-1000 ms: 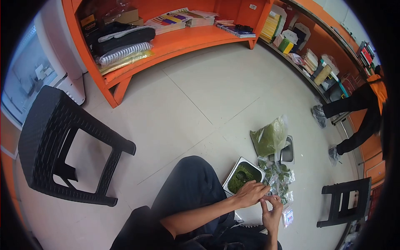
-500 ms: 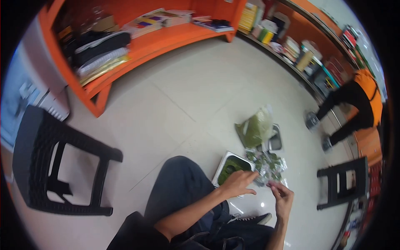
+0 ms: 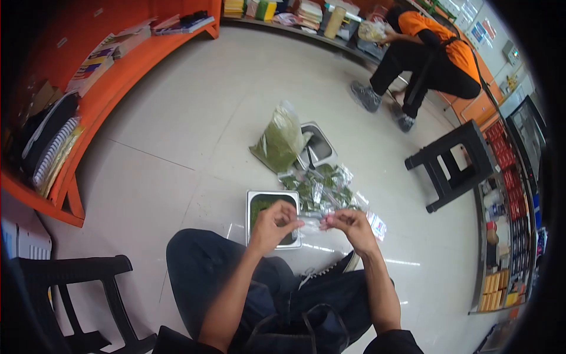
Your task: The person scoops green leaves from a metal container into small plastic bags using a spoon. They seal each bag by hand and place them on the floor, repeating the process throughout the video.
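A small clear plastic bag (image 3: pixel 311 225) is stretched between my hands. My left hand (image 3: pixel 273 225) pinches its left end, partly over a metal pan (image 3: pixel 249 219) of green crumbly stuff (image 3: pixel 263 205). At the other end, my right hand (image 3: pixel 352 227) grips the bag between thumb and fingers. Just beyond lies a heap of small clear sachets (image 3: pixel 318 192) with green contents. A large clear bag (image 3: pixel 276 141) of the same-looking green stuff stands behind the heap. Against it rests a second metal pan (image 3: pixel 321 143), with a dark handle at its near edge.
Seated on the tiled floor, I have my legs folded below my hands. Black stools stand left (image 3: pixel 76 295) and right (image 3: pixel 451 165). A person in an orange top (image 3: pixel 439 50) bends by the shelves ahead. An orange shelf unit (image 3: pixel 127 76) runs along the left.
The view has swung right. My left hand, earlier spread with fingers stretched near the sachets, now pinches the small bag together with my right hand. The person in orange has bent lower, holding a bag.
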A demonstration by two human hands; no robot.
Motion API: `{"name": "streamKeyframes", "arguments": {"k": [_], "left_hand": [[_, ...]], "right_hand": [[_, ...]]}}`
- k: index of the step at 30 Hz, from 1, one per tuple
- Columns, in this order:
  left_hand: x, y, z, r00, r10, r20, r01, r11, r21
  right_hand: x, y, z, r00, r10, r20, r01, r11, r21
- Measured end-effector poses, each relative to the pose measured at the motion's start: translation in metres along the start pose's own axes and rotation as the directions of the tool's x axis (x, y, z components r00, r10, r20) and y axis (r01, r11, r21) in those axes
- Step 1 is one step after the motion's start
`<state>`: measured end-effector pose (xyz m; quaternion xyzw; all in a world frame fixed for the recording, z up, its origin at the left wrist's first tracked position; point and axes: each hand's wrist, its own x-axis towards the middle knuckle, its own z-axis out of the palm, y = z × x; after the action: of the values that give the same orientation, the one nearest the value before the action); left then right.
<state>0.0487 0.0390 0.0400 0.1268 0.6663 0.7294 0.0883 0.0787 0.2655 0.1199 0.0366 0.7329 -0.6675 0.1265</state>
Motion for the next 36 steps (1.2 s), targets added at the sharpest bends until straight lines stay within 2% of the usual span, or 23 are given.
{"name": "streamKeyframes", "arguments": {"k": [1,2,3,4,5,6,7,8,9,11,12,13,16,19,21,22,24,25,27,28,33,34,36], "left_hand": [[0.0,0.007,0.001,0.994,0.088,-0.071,-0.08,0.991,0.109],[-0.002,0.017,0.001,0.983,0.151,-0.106,-0.114,0.948,0.298],[-0.004,0.026,0.002,0.984,0.144,-0.103,-0.108,0.949,0.297],[-0.004,0.033,0.005,0.943,0.327,-0.064,-0.256,0.834,0.488],[-0.005,0.037,0.009,0.872,0.489,0.013,-0.379,0.659,0.65],[-0.008,0.036,0.014,0.869,0.484,0.102,-0.419,0.61,0.672],[-0.01,0.032,0.019,0.872,0.479,0.103,-0.416,0.612,0.673],[-0.012,0.024,0.024,0.873,0.456,0.176,-0.427,0.537,0.728],[-0.014,0.017,0.029,0.872,0.422,0.248,-0.44,0.456,0.774],[-0.014,0.007,0.031,0.871,0.416,0.263,-0.448,0.448,0.774],[-0.015,0.004,0.031,0.882,0.403,0.245,-0.436,0.499,0.749],[-0.015,0.001,0.032,0.892,0.39,0.228,-0.424,0.548,0.721],[-0.015,0.001,0.037,0.879,0.424,0.217,-0.436,0.533,0.725],[-0.013,-0.002,0.039,0.878,0.437,0.197,-0.426,0.524,0.738],[-0.013,0.0,0.038,0.876,0.439,0.199,-0.429,0.521,0.738],[-0.013,0.002,0.037,0.879,0.435,0.197,-0.423,0.518,0.743],[-0.012,0.003,0.039,0.875,0.431,0.221,-0.438,0.512,0.739],[-0.013,0.002,0.039,0.874,0.448,0.19,-0.431,0.531,0.73],[-0.011,0.003,0.039,0.866,0.468,0.177,-0.442,0.55,0.709],[-0.011,0.005,0.037,0.866,0.468,0.178,-0.44,0.54,0.717],[-0.01,0.007,0.03,0.889,0.417,0.191,-0.404,0.517,0.755],[-0.009,0.006,0.027,0.889,0.411,0.201,-0.407,0.51,0.758],[-0.007,0.004,0.022,0.903,0.418,0.103,-0.334,0.531,0.779]], "right_hand": [[0.001,0.003,0.0,1.0,0.013,-0.008,-0.013,1.0,0.006],[0.003,0.006,0.0,0.999,-0.015,-0.047,0.014,1.0,-0.015],[0.005,0.009,0.0,0.996,-0.043,-0.084,0.04,0.999,-0.036],[0.005,0.011,-0.001,0.996,-0.049,-0.069,0.042,0.994,-0.098],[0.004,0.011,0.002,0.997,-0.044,-0.07,0.038,0.995,-0.096],[0.003,0.01,0.009,0.997,-0.058,-0.041,0.052,0.988,-0.145],[0.002,0.009,0.016,0.997,-0.07,-0.01,0.067,0.979,-0.19],[0.0,0.009,0.022,0.987,-0.15,0.047,0.158,0.941,-0.299],[-0.001,0.012,0.024,0.988,-0.144,0.046,0.151,0.945,-0.291],[-0.001,0.017,0.028,0.949,-0.201,0.244,0.288,0.867,-0.406],[-0.004,0.019,0.034,0.979,-0.126,0.159,0.168,0.944,-0.283],[-0.003,0.021,0.036,0.98,-0.128,0.153,0.166,0.948,-0.271],[0.0,0.026,0.039,0.991,-0.087,0.098,0.106,0.97,-0.217],[-0.002,0.024,0.045,0.99,-0.134,0.05,0.142,0.949,-0.282],[-0.002,0.024,0.045,0.983,-0.163,0.081,0.182,0.882,-0.435],[-0.002,0.02,0.046,0.984,-0.165,0.062,0.176,0.889,-0.422],[-0.002,0.011,0.044,0.995,0.057,0.085,-0.035,0.97,-0.242],[-0.002,0.016,0.044,0.997,0.052,0.061,-0.037,0.972,-0.232],[0.001,0.03,0.044,0.98,-0.094,0.178,0.117,0.986,-0.119],[0.005,0.034,0.043,0.955,-0.192,0.226,0.236,0.954,-0.186],[0.008,0.032,0.039,0.945,-0.209,0.251,0.272,0.929,-0.251],[0.009,0.03,0.038,0.946,-0.222,0.235,0.266,0.948,-0.174],[0.016,0.034,0.029,0.954,-0.254,0.159,0.26,0.965,-0.017]]}}
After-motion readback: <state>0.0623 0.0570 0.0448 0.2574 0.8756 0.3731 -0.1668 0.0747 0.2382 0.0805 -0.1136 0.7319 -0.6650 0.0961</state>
